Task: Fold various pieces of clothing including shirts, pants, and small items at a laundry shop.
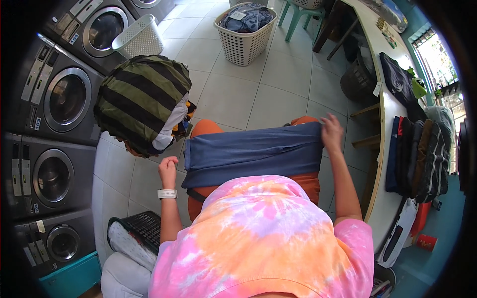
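Observation:
Across my lap lies a dark blue folded garment (253, 151), stretched flat from side to side in a long strip with a few creases. My right hand (332, 132) is at its right end, fingers extended along the edge and thumb side against the cloth. Just off the left end is my left hand (168, 168), fingers curled in, with nothing visible in it and a small gap to the cloth. A pale watch (167, 193) is on that wrist. Orange trousers (207, 127) show beneath the garment.
At front left stands a heap of laundry under a green-and-black striped cloth (144, 99). Washing machines (68, 99) line the left wall. A beige basket of clothes (243, 44) stands ahead. Folded clothes (415, 154) sit on the right-hand table (392, 213). A dark basket (144, 226) is at left.

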Tool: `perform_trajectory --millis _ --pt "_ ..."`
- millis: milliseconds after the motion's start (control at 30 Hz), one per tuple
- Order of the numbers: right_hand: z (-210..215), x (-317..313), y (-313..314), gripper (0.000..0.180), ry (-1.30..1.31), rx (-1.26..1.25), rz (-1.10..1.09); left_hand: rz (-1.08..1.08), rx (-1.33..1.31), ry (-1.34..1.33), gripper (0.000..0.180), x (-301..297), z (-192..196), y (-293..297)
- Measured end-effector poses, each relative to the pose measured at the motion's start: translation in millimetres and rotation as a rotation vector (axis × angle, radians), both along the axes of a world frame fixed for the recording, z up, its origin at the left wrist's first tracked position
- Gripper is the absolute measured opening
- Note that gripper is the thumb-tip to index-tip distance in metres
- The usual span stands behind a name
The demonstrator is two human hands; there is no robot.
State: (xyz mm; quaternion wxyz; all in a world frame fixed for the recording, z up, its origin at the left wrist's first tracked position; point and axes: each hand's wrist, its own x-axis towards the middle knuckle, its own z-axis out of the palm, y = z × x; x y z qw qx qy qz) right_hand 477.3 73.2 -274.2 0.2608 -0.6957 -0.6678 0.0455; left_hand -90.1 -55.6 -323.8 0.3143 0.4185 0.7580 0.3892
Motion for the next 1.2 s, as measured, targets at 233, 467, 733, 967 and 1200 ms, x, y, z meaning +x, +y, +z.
perform_trajectory --millis 233,467,733,967,1200 --pt "3.1 -94.1 8.7 0.021 -0.312 -0.387 0.529 -0.358 0.417 0.588 0.032 102.7 41.1 44.3" --pt "-17.5 -101.9 15.2 0.023 0.042 -0.284 0.423 -0.256 0.144 0.316 0.035 77.5 -4.8 32.8" --pt "-12.8 -102.1 4.6 0.022 -0.093 -0.128 0.403 -0.150 -0.043 0.707 0.022 94.0 52.8 -1.1" --pt "-20.3 -109.0 4.5 0.023 -0.123 -0.075 0.440 -0.309 -0.130 0.657 0.019 86.9 48.4 -16.5" --pt "-21.8 -105.6 3.1 0.026 -0.172 -0.129 0.448 -0.429 -0.285 0.469 0.020 68.2 49.4 2.3"
